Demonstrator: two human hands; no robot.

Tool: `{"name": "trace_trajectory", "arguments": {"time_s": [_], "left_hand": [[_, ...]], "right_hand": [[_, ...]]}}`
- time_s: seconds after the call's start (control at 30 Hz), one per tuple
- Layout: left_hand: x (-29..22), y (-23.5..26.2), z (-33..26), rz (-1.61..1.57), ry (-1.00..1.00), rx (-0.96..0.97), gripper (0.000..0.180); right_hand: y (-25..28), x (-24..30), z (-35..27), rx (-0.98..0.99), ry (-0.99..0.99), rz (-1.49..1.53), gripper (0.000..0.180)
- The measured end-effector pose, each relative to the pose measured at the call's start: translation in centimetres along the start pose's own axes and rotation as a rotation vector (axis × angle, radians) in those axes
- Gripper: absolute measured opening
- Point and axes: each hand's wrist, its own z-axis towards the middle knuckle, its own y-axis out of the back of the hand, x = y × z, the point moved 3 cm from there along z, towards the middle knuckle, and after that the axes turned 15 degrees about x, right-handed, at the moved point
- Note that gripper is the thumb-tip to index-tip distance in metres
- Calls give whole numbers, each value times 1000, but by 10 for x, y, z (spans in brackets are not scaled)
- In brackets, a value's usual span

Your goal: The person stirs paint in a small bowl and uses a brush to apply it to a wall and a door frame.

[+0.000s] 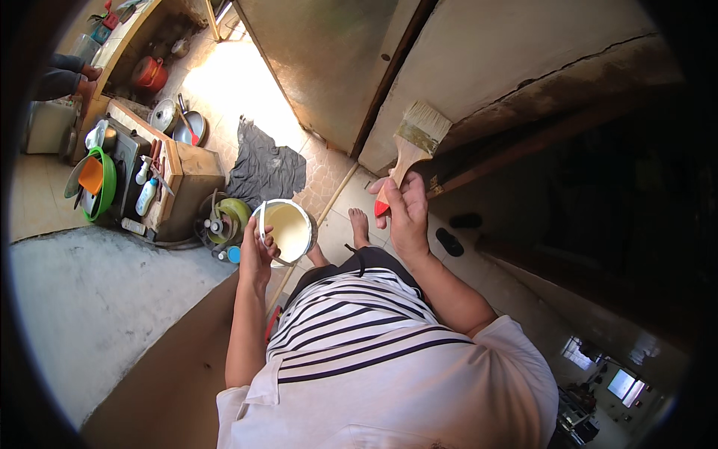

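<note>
My left hand point(256, 258) is closed at the side of a white bucket point(312, 224), by its handle and rim. Pale cream paint point(289, 230) lies inside the bucket, which I hold in front of my waist. In my right hand point(407, 217) is a wide flat paintbrush point(410, 156), gripped by its wooden handle with the red end toward me. Its bristles point up and away, coated in pale paint. They appear close to the pale wall point(508, 60); whether they touch it I cannot tell.
A door point(329, 60) stands left of the wall. A dark grey cloth point(262, 165) lies on the floor beyond the bucket. To the left are a green gas cylinder point(238, 215) and a counter point(196, 161) with kitchenware. Another person's legs point(60, 78) show far left. Dark slippers point(449, 242) lie at right.
</note>
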Motion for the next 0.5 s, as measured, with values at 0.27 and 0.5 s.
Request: {"name": "trace_trajectory", "arguments": {"time_s": [0.27, 0.5], "left_hand": [[12, 9, 3, 32, 0, -37, 53], [21, 15, -3, 47, 8, -103, 51]], "right_hand": [[76, -182, 41, -67, -601, 256, 25], [122, -251, 93, -112, -658, 314, 29]]}}
